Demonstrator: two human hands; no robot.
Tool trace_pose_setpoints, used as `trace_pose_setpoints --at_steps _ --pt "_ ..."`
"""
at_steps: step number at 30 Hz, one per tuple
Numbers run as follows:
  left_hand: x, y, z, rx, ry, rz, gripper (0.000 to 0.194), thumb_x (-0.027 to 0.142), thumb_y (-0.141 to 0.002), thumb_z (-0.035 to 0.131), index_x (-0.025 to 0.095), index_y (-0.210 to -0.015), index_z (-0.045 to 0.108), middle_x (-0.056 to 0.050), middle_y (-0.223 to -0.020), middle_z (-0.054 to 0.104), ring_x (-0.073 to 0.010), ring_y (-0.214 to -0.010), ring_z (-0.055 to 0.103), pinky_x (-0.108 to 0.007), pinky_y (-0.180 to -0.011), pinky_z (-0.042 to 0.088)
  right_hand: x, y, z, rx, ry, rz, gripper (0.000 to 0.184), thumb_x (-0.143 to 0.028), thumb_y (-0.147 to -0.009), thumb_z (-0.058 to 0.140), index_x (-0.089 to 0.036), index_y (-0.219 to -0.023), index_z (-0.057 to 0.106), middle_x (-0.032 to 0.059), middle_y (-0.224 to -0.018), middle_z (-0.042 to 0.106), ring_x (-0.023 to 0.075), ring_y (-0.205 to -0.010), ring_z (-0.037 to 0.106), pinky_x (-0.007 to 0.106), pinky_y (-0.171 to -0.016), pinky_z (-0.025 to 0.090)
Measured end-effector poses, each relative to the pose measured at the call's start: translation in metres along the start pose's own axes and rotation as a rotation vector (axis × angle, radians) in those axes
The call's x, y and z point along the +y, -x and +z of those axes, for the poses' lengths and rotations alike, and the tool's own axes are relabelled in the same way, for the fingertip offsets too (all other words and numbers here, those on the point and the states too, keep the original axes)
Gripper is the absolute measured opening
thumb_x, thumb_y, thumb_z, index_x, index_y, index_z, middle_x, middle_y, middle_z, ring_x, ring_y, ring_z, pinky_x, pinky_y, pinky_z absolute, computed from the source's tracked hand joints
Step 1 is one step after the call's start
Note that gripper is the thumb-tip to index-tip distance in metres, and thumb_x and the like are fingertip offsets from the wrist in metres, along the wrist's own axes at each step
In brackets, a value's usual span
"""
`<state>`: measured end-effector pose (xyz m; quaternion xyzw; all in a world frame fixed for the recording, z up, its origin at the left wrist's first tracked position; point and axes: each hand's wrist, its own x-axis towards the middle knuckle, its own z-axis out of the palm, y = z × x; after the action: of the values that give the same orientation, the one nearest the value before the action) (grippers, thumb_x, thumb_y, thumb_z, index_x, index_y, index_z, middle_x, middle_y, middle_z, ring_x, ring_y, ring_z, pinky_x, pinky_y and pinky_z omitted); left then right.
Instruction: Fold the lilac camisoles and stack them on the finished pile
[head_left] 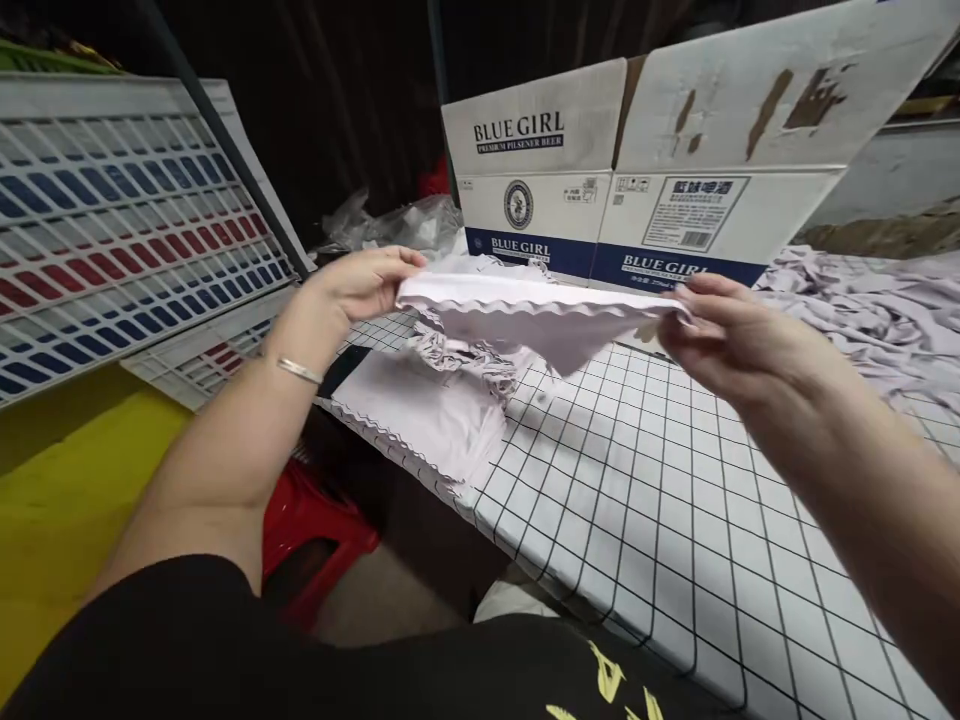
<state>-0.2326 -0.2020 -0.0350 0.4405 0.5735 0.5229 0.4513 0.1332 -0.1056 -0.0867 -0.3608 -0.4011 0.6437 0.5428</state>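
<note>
Stretched between both hands is a pale pink pair of panties [540, 310] with a wavy-edged waistband, held above the table. My left hand [371, 285] pinches one end of the band. At the other end, my right hand [712, 325] grips the band's corner between thumb and fingers. Below and behind it lies a stack of similar pale pink garments [427, 420] with scalloped edges, at the table's left edge. Some crumpled pieces rest on top of that stack.
A white and blue cardboard box [540, 190] stands at the back of the checked table [622, 480]. A heap of loose pale fabric [862, 310] lies at the right. Plastic crates [135, 220] are on the left, above a red stool [315, 530]. Clear plastic bags [405, 225] sit behind.
</note>
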Motion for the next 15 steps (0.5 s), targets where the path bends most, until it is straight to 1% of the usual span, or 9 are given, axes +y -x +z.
trace_pose_setpoints --at_steps 2,4,5,7,10,11,12,13,15 --pt "0.007 -0.008 -0.036 0.095 -0.103 -0.051 0.019 -0.002 -0.071 0.066 0.011 -0.085 0.065 -0.008 -0.079 0.066 -0.0128 -0.061 0.063 -0.023 -0.053 0.054 0.015 0.000 0.042 -0.094 -0.017 0.027 0.025 0.000 -0.071 0.069 -0.019 -0.085 0.061 0.0030 -0.084 0.065 0.0095 -0.070 0.063 0.021 -0.061 0.056" --pt "-0.009 -0.008 -0.067 0.149 -0.233 -0.158 0.022 -0.002 -0.066 0.069 0.012 -0.084 0.068 -0.009 -0.086 0.067 -0.0136 -0.064 0.064 -0.022 -0.052 0.053 0.046 0.015 0.067 -0.241 0.043 0.091 0.020 -0.006 -0.070 0.072 -0.017 -0.084 0.065 0.0026 -0.083 0.067 0.0103 -0.068 0.063 0.025 -0.065 0.057" --pt "-0.024 -0.005 -0.082 0.167 -0.300 -0.216 0.024 0.000 -0.064 0.070 0.013 -0.084 0.069 -0.009 -0.087 0.067 -0.0138 -0.065 0.063 -0.021 -0.051 0.051 0.066 0.026 0.074 -0.309 0.083 0.138 0.018 -0.009 -0.069 0.074 -0.017 -0.084 0.067 0.0032 -0.084 0.068 0.0116 -0.070 0.064 0.027 -0.068 0.057" --pt "-0.063 0.003 -0.106 0.188 -0.449 -0.329 0.023 0.006 -0.061 0.073 0.014 -0.082 0.070 -0.006 -0.081 0.066 -0.0131 -0.061 0.061 -0.020 -0.049 0.049 0.112 0.049 0.078 -0.392 0.176 0.234 0.016 -0.014 -0.067 0.077 -0.015 -0.081 0.069 0.0041 -0.082 0.069 0.0137 -0.072 0.065 0.031 -0.074 0.056" --pt "-0.119 0.017 -0.128 0.197 -0.665 -0.421 0.021 0.017 -0.058 0.075 0.015 -0.078 0.070 -0.002 -0.067 0.063 -0.0135 -0.055 0.057 -0.022 -0.048 0.045 0.168 0.078 0.073 -0.490 0.436 0.309 0.012 -0.019 -0.070 0.075 -0.014 -0.080 0.069 0.0044 -0.077 0.069 0.0153 -0.068 0.064 0.032 -0.073 0.054" --pt "-0.133 0.019 -0.132 0.202 -0.711 -0.427 0.020 0.020 -0.058 0.074 0.015 -0.077 0.071 -0.003 -0.066 0.063 -0.0146 -0.056 0.058 -0.023 -0.051 0.046 0.178 0.085 0.071 -0.546 0.551 0.283 0.011 -0.020 -0.072 0.073 -0.014 -0.081 0.070 0.0048 -0.077 0.069 0.0161 -0.067 0.064 0.032 -0.071 0.054" --pt "-0.143 0.021 -0.133 0.211 -0.748 -0.423 0.020 0.022 -0.059 0.074 0.015 -0.077 0.071 -0.004 -0.068 0.064 -0.0164 -0.060 0.060 -0.025 -0.054 0.048 0.185 0.091 0.069 -0.619 0.673 0.206 0.012 -0.021 -0.075 0.071 -0.015 -0.085 0.070 0.0059 -0.080 0.070 0.0174 -0.068 0.064 0.033 -0.070 0.053" --pt "-0.150 0.021 -0.132 0.232 -0.780 -0.410 0.021 0.025 -0.061 0.073 0.015 -0.079 0.072 -0.005 -0.073 0.066 -0.0192 -0.066 0.062 -0.027 -0.060 0.050 0.187 0.096 0.067 -0.702 0.795 0.075 0.014 -0.023 -0.079 0.068 -0.015 -0.090 0.071 0.0076 -0.085 0.071 0.0191 -0.072 0.065 0.034 -0.071 0.053" --pt "-0.160 0.018 -0.126 0.301 -0.854 -0.365 0.028 0.033 -0.069 0.068 0.016 -0.090 0.072 -0.010 -0.090 0.069 -0.0266 -0.089 0.064 -0.034 -0.076 0.051 0.187 0.099 0.068 -0.879 0.996 -0.315 0.025 -0.029 -0.088 0.058 -0.017 -0.106 0.070 0.0123 -0.106 0.070 0.0244 -0.090 0.066 0.039 -0.081 0.050"
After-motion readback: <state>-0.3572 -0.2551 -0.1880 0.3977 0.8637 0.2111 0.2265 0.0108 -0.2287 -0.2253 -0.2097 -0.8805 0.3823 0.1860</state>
